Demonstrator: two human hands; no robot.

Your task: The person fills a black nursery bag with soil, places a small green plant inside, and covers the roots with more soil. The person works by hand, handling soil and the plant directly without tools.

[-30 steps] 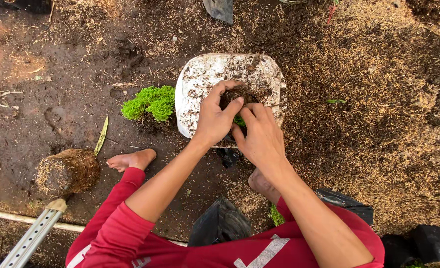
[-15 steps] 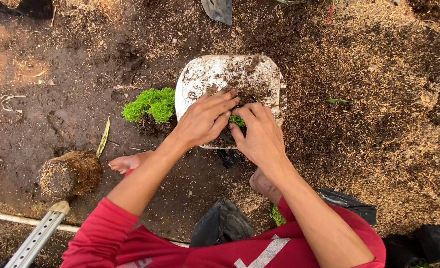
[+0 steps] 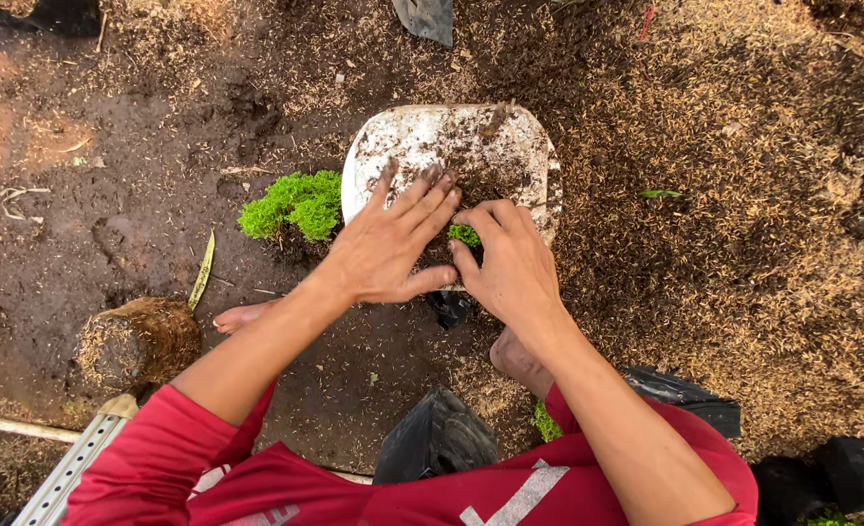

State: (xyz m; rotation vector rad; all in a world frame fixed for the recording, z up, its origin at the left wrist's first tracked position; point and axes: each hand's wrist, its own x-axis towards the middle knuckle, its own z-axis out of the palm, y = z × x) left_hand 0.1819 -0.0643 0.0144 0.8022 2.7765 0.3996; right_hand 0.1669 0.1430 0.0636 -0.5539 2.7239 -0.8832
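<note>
— What were the hands doing?

— The left hand (image 3: pixel 388 248) lay flat with its fingers spread wide, pressing on the soil in the white pot (image 3: pixel 393 146). The right hand (image 3: pixel 510 263) was curled narrow, pinching a small green seedling (image 3: pixel 465 234) that sat in that soil between both hands.

— Anything around them?

— A bushy green plant (image 3: pixel 290 205) just left of the pot, and a bare root ball (image 3: pixel 134 341) lying well apart on the dirt.
</note>
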